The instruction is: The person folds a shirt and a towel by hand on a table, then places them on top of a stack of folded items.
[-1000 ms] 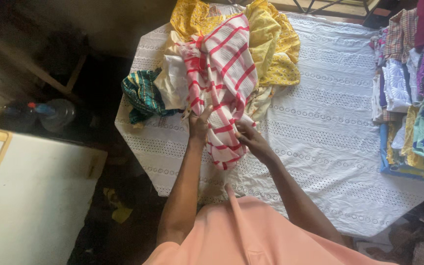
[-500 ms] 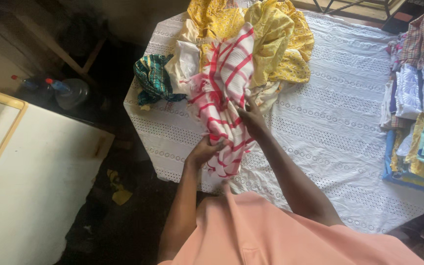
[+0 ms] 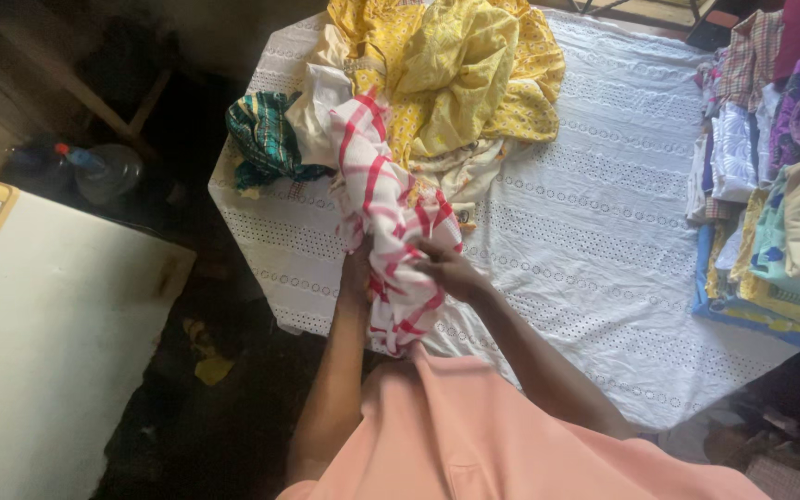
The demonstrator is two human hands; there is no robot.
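Red-and-white checked cloth (image 3: 391, 241) is bunched between both hands; the right hand (image 3: 444, 268) has its fingers clenched on it, and the left hand (image 3: 356, 270), half hidden behind it, seems to grip too. Unfolded so far. Beyond the fingers a yellow heap (image 3: 460, 83) waits on the counter (image 3: 604, 231); folded stacks (image 3: 770, 185) lie far right.

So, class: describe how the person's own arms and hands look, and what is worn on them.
Both forearms are bare, with no sleeves reaching them. The right hand shows no ring, watch or glove; the left hand is mostly hidden. A peach-pink top covers the torso.
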